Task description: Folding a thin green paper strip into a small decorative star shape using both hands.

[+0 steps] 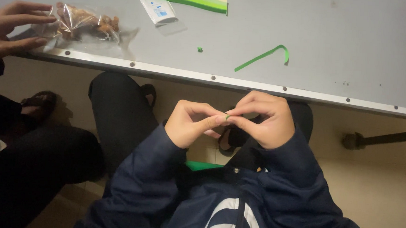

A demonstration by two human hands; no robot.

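Below the near edge of the grey counter (309, 36), the left hand (191, 123) and right hand (264, 119) meet fingertip to fingertip, both pinching a tiny green paper piece (227, 116); it looks rolled, though it is too small to be sure. On the counter above the hands lies a curled green paper strip (264, 57), with a small green bit (200, 49) to its left. At the counter's far-left edge another person's hand (8, 27) touches a clear snack bag (85, 22).

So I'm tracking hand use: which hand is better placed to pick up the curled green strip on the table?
Probably the right hand: the curled green strip lies just above it, while the left hand sits farther off.
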